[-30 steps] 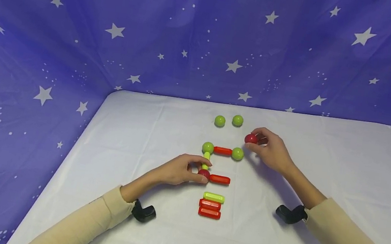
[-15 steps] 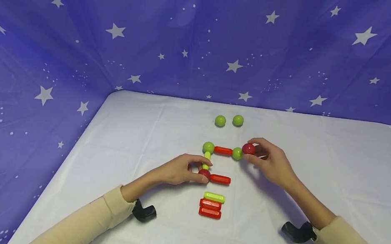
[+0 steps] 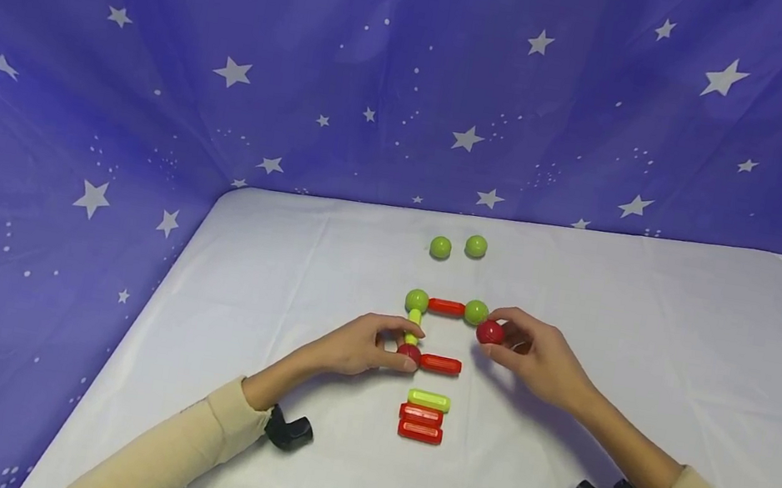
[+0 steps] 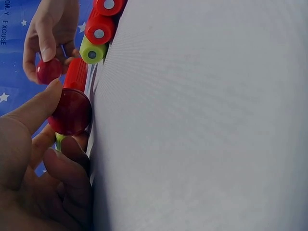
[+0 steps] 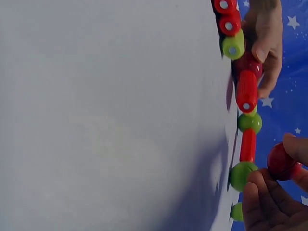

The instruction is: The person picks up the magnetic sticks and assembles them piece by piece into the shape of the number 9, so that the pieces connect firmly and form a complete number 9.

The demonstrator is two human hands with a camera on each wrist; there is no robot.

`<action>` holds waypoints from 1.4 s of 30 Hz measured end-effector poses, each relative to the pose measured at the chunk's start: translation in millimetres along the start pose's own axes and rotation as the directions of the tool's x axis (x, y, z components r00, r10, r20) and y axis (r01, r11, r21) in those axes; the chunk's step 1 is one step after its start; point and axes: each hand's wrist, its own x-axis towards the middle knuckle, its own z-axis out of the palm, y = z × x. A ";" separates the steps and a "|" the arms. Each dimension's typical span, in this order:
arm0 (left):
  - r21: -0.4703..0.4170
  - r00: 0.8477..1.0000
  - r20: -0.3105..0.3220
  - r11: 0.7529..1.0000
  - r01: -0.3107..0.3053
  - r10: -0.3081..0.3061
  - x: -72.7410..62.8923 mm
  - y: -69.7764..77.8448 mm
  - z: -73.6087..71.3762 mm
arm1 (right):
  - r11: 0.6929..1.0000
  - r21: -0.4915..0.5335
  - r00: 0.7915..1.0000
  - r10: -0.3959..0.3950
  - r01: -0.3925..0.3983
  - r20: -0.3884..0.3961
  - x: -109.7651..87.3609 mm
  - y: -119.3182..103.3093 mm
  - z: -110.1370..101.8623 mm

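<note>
My left hand (image 3: 364,345) grips a red ball (image 4: 71,111) at the near corner of a C-shaped build on the table. From that ball a red rod (image 3: 440,364) points right, and a yellow-green rod (image 3: 412,326) runs back to a green ball (image 3: 417,301). Another red rod (image 3: 446,307) joins this corner to a second green ball (image 3: 476,312). My right hand (image 3: 544,360) pinches a loose red ball (image 3: 490,332) between thumb and fingers, just in front and right of the second green ball. In the right wrist view this ball appears raised off the cloth.
Two loose green balls (image 3: 440,247) lie farther back. Nearer me are a yellow-green rod (image 3: 429,401) and two red rods (image 3: 419,432) side by side, with round metallic ends. White cloth (image 3: 267,259) covers the table; a blue star-print curtain (image 3: 417,71) hangs behind.
My right hand has come nearer to me with its red ball, passing the right green ball toward the near red rod. My left hand keeps its grip on the corner ball.
</note>
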 end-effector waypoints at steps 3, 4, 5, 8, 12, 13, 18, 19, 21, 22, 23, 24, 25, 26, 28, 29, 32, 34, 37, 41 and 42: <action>-0.002 1.000 -0.004 1.000 -0.002 0.002 -0.4 -0.2 0.7 | 1.000 -0.021 1.000 -0.002 0.002 0.017 -5.2 -2.2 2.1; -0.002 1.000 -0.003 1.000 -0.003 0.003 -0.4 -0.1 0.8 | 1.000 -0.028 1.000 -0.002 0.002 0.025 -7.0 -3.5 2.5; -0.002 1.000 -0.003 1.000 -0.002 0.002 -0.3 0.0 0.9 | 0.999 -0.036 1.000 -0.003 0.004 0.031 -8.7 -4.6 3.0; -0.001 1.000 0.001 1.000 0.005 -0.005 0.1 -0.2 0.9 | 0.999 -0.051 0.999 -0.009 0.012 0.051 -13.6 -7.4 5.2; -0.002 1.000 0.000 1.000 0.009 -0.009 0.5 -0.8 0.6 | 0.998 -0.065 0.997 -0.014 0.019 0.081 -18.5 -9.2 9.7; -0.002 1.000 -0.001 1.000 0.009 -0.009 0.6 -0.8 0.5 | 0.998 -0.068 0.996 -0.012 0.018 0.089 -19.4 -9.4 10.6; -0.005 1.000 -0.002 1.000 0.002 -0.002 0.7 -2.0 0.4 | 0.997 -0.076 0.992 0.013 -0.004 0.125 -22.3 -10.3 13.9; -0.006 1.000 -0.002 1.000 0.000 0.000 0.6 -2.2 0.4 | 0.997 -0.077 0.991 0.022 -0.011 0.132 -22.6 -10.4 14.4; -0.008 1.000 -0.001 1.000 -0.002 0.002 0.4 -2.5 0.3 | 0.996 -0.082 0.989 0.038 -0.026 0.145 -23.1 -10.4 15.1; -0.009 1.000 0.000 1.000 -0.001 0.001 0.3 -2.3 0.2 | 0.996 -0.085 0.987 0.045 -0.033 0.151 -23.3 -10.3 15.4; -0.011 1.000 0.001 1.000 -0.001 0.001 0.4 -2.3 0.1 | 0.995 -0.088 0.986 0.051 -0.038 0.157 -23.5 -10.2 15.5; -0.012 1.000 0.002 1.000 0.000 0.000 0.4 -2.3 0.0 | 0.995 -0.090 0.985 0.056 -0.042 0.162 -23.6 -10.0 15.7; -0.012 1.000 0.004 1.000 0.001 -0.001 0.4 -2.1 -0.2 | 0.995 -0.092 0.984 0.059 -0.044 0.165 -23.8 -9.9 15.9; -0.011 1.000 0.005 1.000 0.002 -0.002 0.4 -2.0 -0.3 | 0.995 -0.092 0.984 0.061 -0.046 0.168 -23.9 -9.8 16.0; -0.010 1.000 0.006 1.000 0.002 -0.002 0.5 -2.0 -0.3 | 0.995 -0.090 0.984 0.057 -0.042 0.171 -23.8 -9.6 16.5; -0.008 1.000 0.005 1.000 0.002 -0.002 0.6 -2.0 -0.2 | 0.995 -0.088 0.984 0.054 -0.040 0.172 -23.7 -9.5 16.8; -0.006 1.000 0.002 1.000 -0.001 0.001 0.8 -1.8 0.0 | 0.995 -0.090 0.984 0.045 -0.030 0.175 -23.4 -9.0 17.9; -0.003 1.000 0.000 1.000 -0.001 0.001 0.8 -1.6 -0.1 | 0.995 -0.101 0.984 0.045 -0.027 0.175 -22.9 -8.5 18.9; -0.004 1.000 -0.002 1.000 0.001 -0.001 0.8 -1.9 -0.2 | 0.994 -0.110 0.983 0.044 -0.025 0.176 -22.0 -7.6 20.7; -0.005 1.000 0.000 1.000 0.002 -0.002 1.0 -2.2 -0.1 | 0.994 -0.112 0.983 0.037 -0.017 0.179 -21.8 -7.0 21.6; -0.005 1.000 0.000 1.000 0.002 -0.002 1.0 -2.0 -0.2 | 0.993 -0.114 0.983 0.036 -0.016 0.180 -21.9 -7.1 21.5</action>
